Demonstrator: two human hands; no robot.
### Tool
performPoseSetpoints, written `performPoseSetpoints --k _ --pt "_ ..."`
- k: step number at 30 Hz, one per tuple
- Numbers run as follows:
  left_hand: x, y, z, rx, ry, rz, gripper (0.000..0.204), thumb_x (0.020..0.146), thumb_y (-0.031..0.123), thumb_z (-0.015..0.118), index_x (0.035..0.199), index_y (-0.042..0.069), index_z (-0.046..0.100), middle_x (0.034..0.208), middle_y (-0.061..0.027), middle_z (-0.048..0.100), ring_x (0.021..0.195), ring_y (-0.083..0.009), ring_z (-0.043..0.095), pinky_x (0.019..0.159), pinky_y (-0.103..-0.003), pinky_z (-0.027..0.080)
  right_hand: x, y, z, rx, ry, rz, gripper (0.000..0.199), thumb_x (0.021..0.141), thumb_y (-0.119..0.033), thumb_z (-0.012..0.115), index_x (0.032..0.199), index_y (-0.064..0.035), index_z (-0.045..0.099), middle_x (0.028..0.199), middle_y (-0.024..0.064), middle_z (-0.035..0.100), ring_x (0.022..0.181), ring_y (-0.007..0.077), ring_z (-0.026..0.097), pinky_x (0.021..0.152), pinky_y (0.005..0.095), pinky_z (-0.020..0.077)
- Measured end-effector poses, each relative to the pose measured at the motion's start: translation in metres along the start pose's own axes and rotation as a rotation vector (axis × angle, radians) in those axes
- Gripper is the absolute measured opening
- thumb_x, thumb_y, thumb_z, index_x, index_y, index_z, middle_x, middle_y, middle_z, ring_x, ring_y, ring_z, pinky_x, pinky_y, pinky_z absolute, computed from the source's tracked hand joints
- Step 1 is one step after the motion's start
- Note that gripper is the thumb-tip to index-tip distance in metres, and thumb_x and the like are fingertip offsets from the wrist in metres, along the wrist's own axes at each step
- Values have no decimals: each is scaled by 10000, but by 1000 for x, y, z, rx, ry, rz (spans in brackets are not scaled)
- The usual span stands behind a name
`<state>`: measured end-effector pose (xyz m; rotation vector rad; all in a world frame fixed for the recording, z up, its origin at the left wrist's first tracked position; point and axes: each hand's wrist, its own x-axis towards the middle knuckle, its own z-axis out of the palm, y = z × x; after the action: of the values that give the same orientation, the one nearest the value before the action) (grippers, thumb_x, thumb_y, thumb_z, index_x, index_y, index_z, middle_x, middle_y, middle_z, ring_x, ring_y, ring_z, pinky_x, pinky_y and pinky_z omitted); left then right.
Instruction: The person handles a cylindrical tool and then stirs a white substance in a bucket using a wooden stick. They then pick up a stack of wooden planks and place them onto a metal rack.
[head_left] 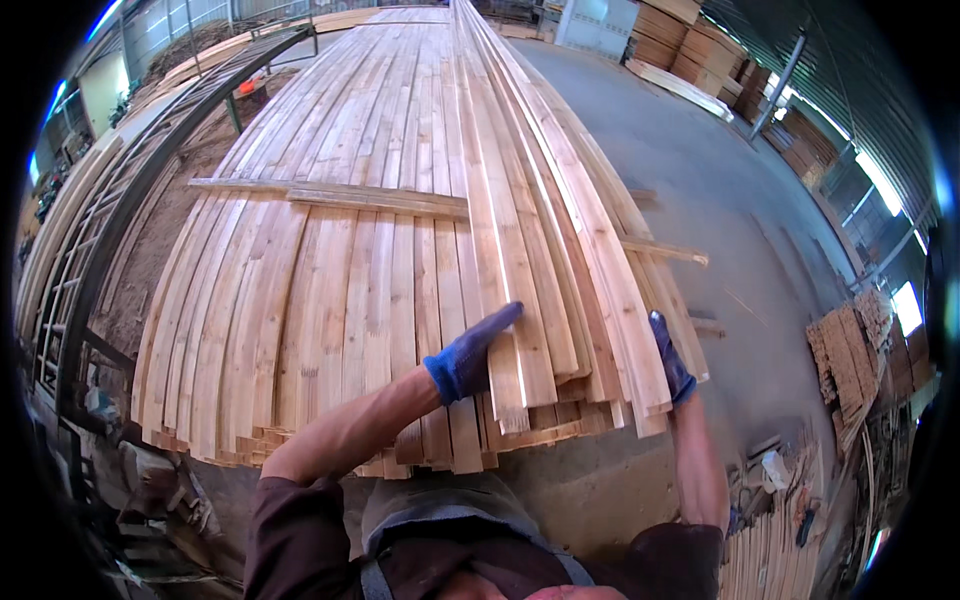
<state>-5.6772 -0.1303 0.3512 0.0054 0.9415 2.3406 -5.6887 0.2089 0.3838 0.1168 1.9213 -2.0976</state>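
Note:
Long pale wooden boards (595, 270) lie in a loose upper bunch, on top of a wide stack of the same boards (330, 260). My left hand (468, 362), in a blue glove, grips the left edge of this bunch near its close end, thumb along the top of a board and the other fingers hidden. On the bunch's right side, my gloved right hand (672, 362) holds the outer board's edge, its fingers partly hidden by the wood. Beneath the bunch, a crosswise wooden strip (400, 200) rests on the stack.
A metal rail frame (150, 150) runs along the left. Scrap wood (150, 490) lies at lower left, and upright wooden slats (770, 555) stand at lower right. Concrete floor (720, 220) stretches along the right, with stacked timber (690, 45) far back.

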Motion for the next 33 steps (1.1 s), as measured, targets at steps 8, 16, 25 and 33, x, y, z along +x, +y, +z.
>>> performPoseSetpoints --k 8,16,25,33 --pt "-17 11 11 79 77 -33 630 976 419 669 1485 101 480 1403 -109 601 1260 -243 615 1085 -429 516 -11 -5 45 195 -44 -85 662 1008 -504 588 1476 -46 493 1335 82 622 1195 172 611 1028 334 508" --pt "-32 8 3 -140 15 102 540 993 369 650 1443 93 533 1387 -130 616 1251 -241 624 1063 -418 532 -30 -21 83 312 -29 -226 598 1046 -429 550 1472 -14 491 1381 99 608 1223 184 607 1054 353 494" --pt "-56 59 44 -306 -159 201 589 968 427 674 1420 78 528 1291 -166 648 1135 -275 675 994 -461 567 -41 -101 117 154 107 -397 394 1037 -339 592 1274 -30 655 1151 63 713 1029 147 677 938 319 554" --pt "-95 91 21 -333 -90 357 695 965 534 622 1409 8 530 1240 -192 677 1051 -297 707 950 -434 581 -15 -93 140 253 -233 -320 430 1050 -255 563 1416 -31 567 1386 87 631 1243 174 621 1083 347 497"
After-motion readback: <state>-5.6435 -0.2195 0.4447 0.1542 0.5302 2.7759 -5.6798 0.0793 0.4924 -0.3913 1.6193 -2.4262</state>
